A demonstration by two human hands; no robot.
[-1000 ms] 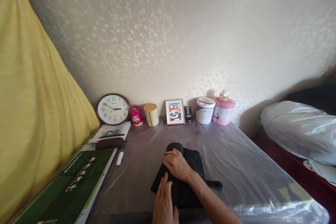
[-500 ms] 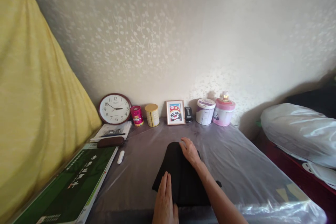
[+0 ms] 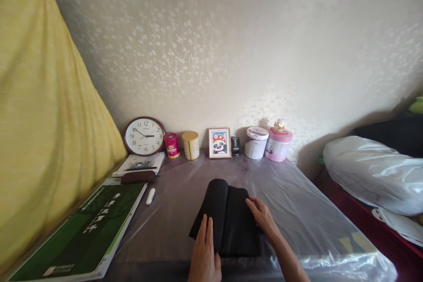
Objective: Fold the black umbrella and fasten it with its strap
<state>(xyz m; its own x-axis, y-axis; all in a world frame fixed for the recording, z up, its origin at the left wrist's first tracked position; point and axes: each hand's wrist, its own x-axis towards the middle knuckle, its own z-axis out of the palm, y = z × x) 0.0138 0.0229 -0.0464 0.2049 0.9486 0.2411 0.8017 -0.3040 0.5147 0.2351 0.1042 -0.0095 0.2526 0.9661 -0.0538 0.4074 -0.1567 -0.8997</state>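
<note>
A black folded cloth (image 3: 239,216) lies near the front of the table, with a rounded fold standing up along its left part. My left hand (image 3: 206,246) rests on that left part, fingers stretched out and side by side. At the cloth's right edge, my right hand (image 3: 262,216) has its fingers bent over the border and pinches it. The underside of the cloth and part of the right thumb are hidden.
Along the wall stand a clock (image 3: 144,136), a pink tin (image 3: 171,145), a yellow-lidded can (image 3: 191,146), a picture frame (image 3: 220,143) and two tubs (image 3: 256,143). A green book (image 3: 79,229), a brown case (image 3: 138,177) and a white stick-like item (image 3: 150,196) lie left.
My right hand has moved from the cloth's top down to its right edge. The right part of the cloth now lies spread out beside the fold. My left hand stays nearly in place.
</note>
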